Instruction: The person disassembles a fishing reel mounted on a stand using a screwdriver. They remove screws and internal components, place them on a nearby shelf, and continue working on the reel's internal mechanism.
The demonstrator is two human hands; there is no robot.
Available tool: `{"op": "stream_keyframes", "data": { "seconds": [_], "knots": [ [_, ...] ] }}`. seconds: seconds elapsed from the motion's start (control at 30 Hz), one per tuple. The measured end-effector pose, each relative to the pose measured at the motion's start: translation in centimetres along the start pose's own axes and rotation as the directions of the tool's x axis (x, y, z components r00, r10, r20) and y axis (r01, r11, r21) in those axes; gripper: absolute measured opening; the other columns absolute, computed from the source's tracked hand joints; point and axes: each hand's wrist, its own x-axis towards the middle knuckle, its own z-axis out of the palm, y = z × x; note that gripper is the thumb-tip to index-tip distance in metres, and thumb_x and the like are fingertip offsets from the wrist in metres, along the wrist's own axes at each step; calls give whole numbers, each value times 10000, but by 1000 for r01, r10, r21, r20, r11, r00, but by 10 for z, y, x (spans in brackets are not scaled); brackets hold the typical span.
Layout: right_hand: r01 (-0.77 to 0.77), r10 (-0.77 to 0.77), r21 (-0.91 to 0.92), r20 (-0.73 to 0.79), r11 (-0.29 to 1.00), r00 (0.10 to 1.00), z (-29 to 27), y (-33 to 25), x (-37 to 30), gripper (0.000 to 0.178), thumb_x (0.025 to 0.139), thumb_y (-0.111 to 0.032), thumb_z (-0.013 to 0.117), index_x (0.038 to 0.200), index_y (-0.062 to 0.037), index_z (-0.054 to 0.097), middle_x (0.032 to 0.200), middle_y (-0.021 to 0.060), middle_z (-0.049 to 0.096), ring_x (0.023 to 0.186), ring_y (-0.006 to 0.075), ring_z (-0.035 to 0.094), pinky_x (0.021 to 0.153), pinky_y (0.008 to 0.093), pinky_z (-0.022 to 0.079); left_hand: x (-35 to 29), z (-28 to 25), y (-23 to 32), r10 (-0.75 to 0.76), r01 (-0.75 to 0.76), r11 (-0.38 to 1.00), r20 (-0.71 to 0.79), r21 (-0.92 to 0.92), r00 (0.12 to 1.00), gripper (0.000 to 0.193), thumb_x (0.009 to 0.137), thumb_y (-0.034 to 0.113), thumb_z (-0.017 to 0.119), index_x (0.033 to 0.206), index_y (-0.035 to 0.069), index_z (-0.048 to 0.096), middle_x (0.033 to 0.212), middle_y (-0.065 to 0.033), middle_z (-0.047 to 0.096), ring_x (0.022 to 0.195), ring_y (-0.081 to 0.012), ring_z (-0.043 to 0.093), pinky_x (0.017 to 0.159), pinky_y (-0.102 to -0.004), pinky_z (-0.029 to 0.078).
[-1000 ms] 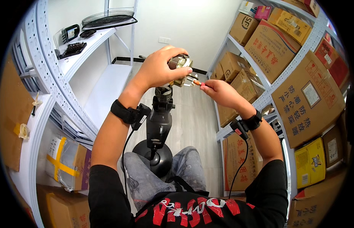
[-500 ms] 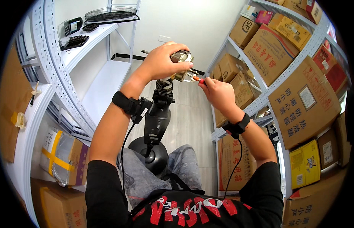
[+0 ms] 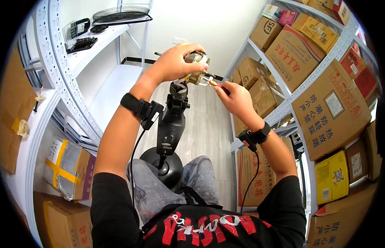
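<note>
A metal fan motor [image 3: 196,77] sits on top of a black stand-fan neck and pole [image 3: 171,128], which rises from a round black base [image 3: 171,170]. My left hand [image 3: 179,63] wraps over the motor from the left, thumb across its front, and hides much of its housing. To the motor's right, my right hand [image 3: 237,99] pinches a small red-handled tool [image 3: 216,84] that looks like a screwdriver. Its tip points left at the motor's front, by the shaft and mounting posts; whether it touches is too small to tell. The fan stand is between my knees.
On the left shelf lie a round wire fan guard [image 3: 122,15] and black parts [image 3: 81,44]. Cardboard boxes [image 3: 331,109] fill the right rack, close to my right arm. A taped box [image 3: 68,169] sits at lower left. Cables hang from both wrist straps.
My right hand has shifted very slightly, and the red-handled tool now tilts a little differently. Both forearms have moved slightly. My left hand keeps its hold on the fan motor.
</note>
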Motion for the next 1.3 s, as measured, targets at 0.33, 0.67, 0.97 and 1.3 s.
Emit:
{"op": "stream_keyframes", "data": {
  "seconds": [0.33,0.67,0.97,1.3],
  "knots": [
    [-498,236,810,442,310,865,-39,15,3,238,966,-164,608,1089,18,700,871,81,705,617,75,536,557,197,425,0,-2,3,26,-25,999,27,-32,999,512,833,371,745,1243,81,641,1243,-94,603,1152,-224,587,984,-350,478],
    [-518,306,853,477,65,824,-35,-6,7,482,995,-406,453,904,17,665,773,172,656,493,122,464,441,222,309,-3,-4,-3,14,-12,996,16,-85,1000,477,848,306,753,1253,80,640,1254,-81,596,1140,-207,593,984,-335,480],
    [-664,273,739,619,113,736,-52,-8,15,560,996,-498,401,1130,-3,626,706,116,590,431,62,246,393,218,202,-3,-5,0,3,1,996,41,-93,999,481,855,310,736,1270,89,635,1285,-68,595,1156,-208,586,1000,-338,470],
    [-824,71,541,827,168,557,-56,12,25,386,1048,-302,488,1168,24,656,620,18,518,395,31,205,354,197,185,-1,-5,-3,23,-15,993,66,-121,998,496,858,303,723,1285,72,623,1285,-69,591,1169,-204,576,1004,-332,462]
  ]
}}
